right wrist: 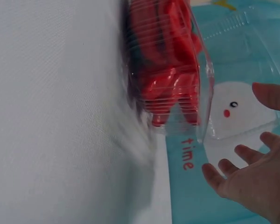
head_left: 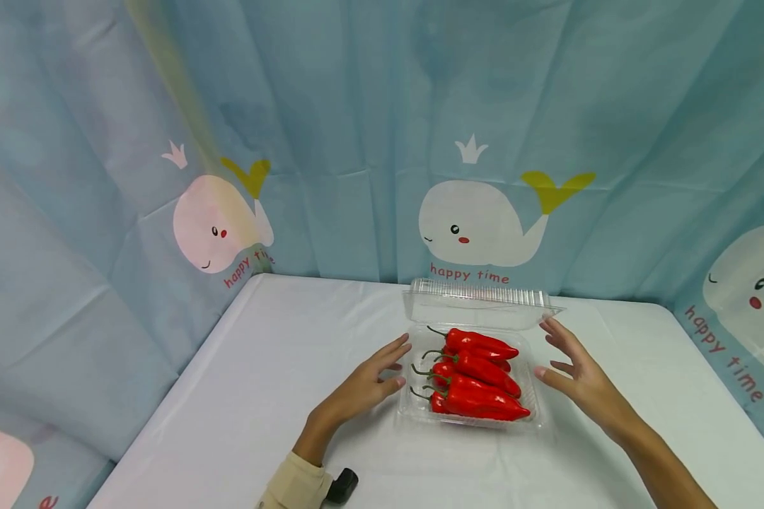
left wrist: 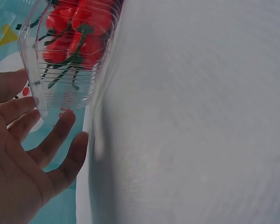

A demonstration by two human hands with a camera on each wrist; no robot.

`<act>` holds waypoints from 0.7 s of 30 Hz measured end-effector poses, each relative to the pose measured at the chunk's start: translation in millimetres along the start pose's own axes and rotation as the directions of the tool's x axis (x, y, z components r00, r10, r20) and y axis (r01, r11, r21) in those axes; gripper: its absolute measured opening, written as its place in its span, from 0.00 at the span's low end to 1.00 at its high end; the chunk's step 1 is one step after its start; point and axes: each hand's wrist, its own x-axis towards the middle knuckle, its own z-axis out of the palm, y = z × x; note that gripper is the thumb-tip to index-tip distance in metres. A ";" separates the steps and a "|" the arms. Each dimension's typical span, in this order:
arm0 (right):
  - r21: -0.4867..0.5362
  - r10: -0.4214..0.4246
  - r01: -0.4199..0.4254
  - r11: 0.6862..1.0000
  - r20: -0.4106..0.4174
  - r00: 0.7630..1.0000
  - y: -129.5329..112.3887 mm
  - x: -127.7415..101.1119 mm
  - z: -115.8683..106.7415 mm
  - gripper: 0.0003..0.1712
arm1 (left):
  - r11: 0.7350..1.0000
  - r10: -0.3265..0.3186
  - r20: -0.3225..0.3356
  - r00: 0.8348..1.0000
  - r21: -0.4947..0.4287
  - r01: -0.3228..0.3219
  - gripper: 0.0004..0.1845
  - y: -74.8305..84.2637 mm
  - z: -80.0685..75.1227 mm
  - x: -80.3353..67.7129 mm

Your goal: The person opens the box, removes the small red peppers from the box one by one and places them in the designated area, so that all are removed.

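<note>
A clear plastic clamshell box (head_left: pixel 530 417) stands on the table with its lid (head_left: pixel 477 311) raised at the back. Inside lie several red peppers (head_left: pixel 484 397), green stems to the left. My left hand (head_left: pixel 366 382) is at the box's left side, fingers extended and spread; in the left wrist view its fingertips (left wrist: pixel 30 102) meet or nearly meet the rim, and contact cannot be told. To the right of the box, my right hand (head_left: pixel 582 382) has its fingers spread and holds nothing. A gap separates it from the box wall (right wrist: pixel 206 93) in the right wrist view.
A white cloth covers the table (head_left: pixel 242 396). Behind it and at the sides hangs a blue curtain (head_left: pixel 331 141) printed with whales. A small black object (head_left: pixel 342 486) is by the left sleeve (head_left: pixel 296 482).
</note>
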 end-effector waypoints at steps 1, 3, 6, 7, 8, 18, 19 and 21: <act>0.000 -0.006 0.006 1.000 -0.003 1.000 0.5 1.4 0.6 0.52 | 1.000 0.003 -0.001 1.000 0.001 -0.003 0.34 0.3 0.2 0.5; -0.004 -0.008 0.008 1.000 -0.006 1.000 1.3 4.1 1.6 0.53 | 1.000 0.008 -0.002 1.000 0.002 -0.008 0.34 1.0 0.4 0.8; -0.005 -0.006 0.006 1.000 -0.009 1.000 2.1 7.9 2.8 0.53 | 1.000 0.004 -0.004 1.000 0.000 -0.004 0.34 1.0 1.0 0.6; -0.009 -0.005 0.005 1.000 -0.011 1.000 2.3 9.2 3.0 0.53 | 1.000 0.003 -0.005 1.000 -0.001 -0.003 0.34 0.7 1.1 0.5; -0.015 -0.005 0.004 1.000 -0.015 1.000 2.4 10.4 3.4 0.54 | 1.000 0.002 -0.006 1.000 -0.003 -0.002 0.34 0.4 1.2 0.4; -0.013 -0.021 0.021 1.000 -0.026 0.999 8.2 21.9 6.9 0.55 | 0.999 -0.011 -0.002 1.000 -0.041 0.011 0.34 -1.2 1.7 -0.5; -0.010 -0.018 0.018 1.000 -0.024 1.000 8.4 23.3 6.6 0.54 | 0.999 -0.009 -0.002 1.000 -0.043 0.009 0.34 -1.3 1.8 -0.4; 0.005 -0.009 0.009 1.000 -0.017 1.000 8.6 26.2 5.6 0.54 | 0.999 -0.003 0.001 1.000 -0.048 0.003 0.34 -1.3 1.8 -0.2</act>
